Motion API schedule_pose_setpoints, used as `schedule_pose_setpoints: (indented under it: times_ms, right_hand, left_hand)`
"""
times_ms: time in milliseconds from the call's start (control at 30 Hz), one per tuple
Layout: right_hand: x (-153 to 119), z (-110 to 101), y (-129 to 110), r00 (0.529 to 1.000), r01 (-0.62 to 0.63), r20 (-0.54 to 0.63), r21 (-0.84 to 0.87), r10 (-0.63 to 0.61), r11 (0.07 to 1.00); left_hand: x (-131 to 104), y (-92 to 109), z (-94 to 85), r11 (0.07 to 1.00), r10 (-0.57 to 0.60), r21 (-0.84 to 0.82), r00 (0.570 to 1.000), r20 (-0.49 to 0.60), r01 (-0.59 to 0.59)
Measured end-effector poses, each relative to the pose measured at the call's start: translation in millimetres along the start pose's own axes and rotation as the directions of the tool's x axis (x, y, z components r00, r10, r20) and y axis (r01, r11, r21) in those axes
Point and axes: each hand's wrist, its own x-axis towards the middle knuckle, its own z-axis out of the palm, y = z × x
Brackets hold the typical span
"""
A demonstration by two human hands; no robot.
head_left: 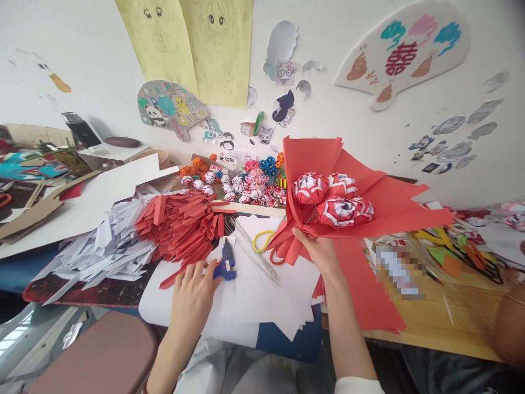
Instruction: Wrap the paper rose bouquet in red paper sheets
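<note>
In the head view, my right hand grips the gathered base of a red paper bouquet wrapper. Inside it sit three large red-and-white paper flowers. My left hand is at the blue glue gun, its fingers bent around the handle end; part of that grip is hidden. The gun lies over white paper sheets, nozzle pointing away from me. Thin wires and scissors with a yellow handle loop lie between my hands.
Piles of red paper strips and white paper strips lie at left. Small paper flowers stand along the wall. Red paper covers part of the wooden table. Another person's arm shows at the right edge.
</note>
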Motion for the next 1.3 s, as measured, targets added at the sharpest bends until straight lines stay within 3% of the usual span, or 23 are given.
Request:
schedule_pose_setpoints:
  times_ms: [200,367,500,600,800,900,1000,1300]
  right_hand:
    - [0.3,13.2,12.0,1.000,0.001,0.024,-0.001,-0.001,1.000]
    - [-3.1,22.1,13.0,0.998,-0.027,0.064,0.011,0.026,1.000]
    - [-1.3,29.9,19.3,0.996,-0.043,0.081,0.026,0.041,0.999]
    - [3.5,36.0,24.8,0.996,-0.030,0.085,0.025,0.028,0.999]
    - [13.4,51.6,22.1,0.986,0.014,0.164,-0.060,-0.004,0.998]
    - [13.6,60.9,16.7,0.981,0.041,0.191,-0.081,-0.025,0.996]
    - [10.5,69.2,13.2,0.975,0.032,0.220,-0.087,-0.013,0.996]
    - [-3.2,74.7,18.6,0.963,0.013,0.269,-0.144,0.026,0.990]
  left_hand:
    - [-4.7,-11.5,37.8,0.998,0.055,-0.002,0.998,0.006,-0.055]
    - [-8.3,-14.4,47.4,0.992,0.064,-0.099,0.994,-0.091,-0.073]
    - [-14.5,-15.7,38.8,0.965,-0.018,-0.260,0.991,-0.136,-0.018]
    - [-17.1,-20.7,26.5,0.895,-0.016,-0.446,0.995,-0.098,-0.030]
    - [-22.9,-37.9,-5.9,0.596,0.113,-0.788,0.988,-0.109,-0.155]
    - [-23.6,-40.9,-22.2,0.516,0.182,-0.848,0.983,-0.027,-0.119]
    - [-20.6,-38.4,-31.8,0.478,0.198,-0.871,0.980,-0.018,-0.113]
    - [-9.7,-21.8,-30.8,0.451,0.185,-0.875,0.977,-0.105,-0.179]
